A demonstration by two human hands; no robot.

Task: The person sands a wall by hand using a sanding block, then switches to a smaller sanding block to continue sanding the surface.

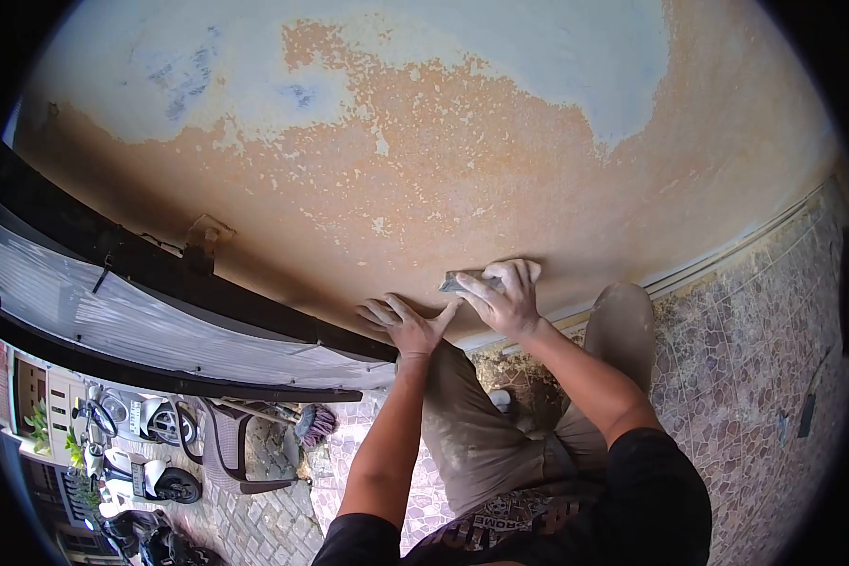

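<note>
Fingers spread, my left hand [408, 326] lies against the lower part of the wall [528, 179], near the dark gate frame. My right hand [507, 300] is closed around a dusty sanding block [455, 281] and presses it to the wall just to the right. The block's grey end sticks out past my fingers; most of its face is hidden. Pale dust coats both hands. Above them, the wall is bare orange-tan with flaked white specks, and a large whitish patch spreads across the top.
A black-framed gate with a corrugated sheet [160, 325] runs along the left. Beyond it are a brown plastic chair [224, 448], a mop head [315, 424] and parked motorbikes [141, 476]. Stone-patterned tile floor [726, 377] lies to the right, by my bent knees.
</note>
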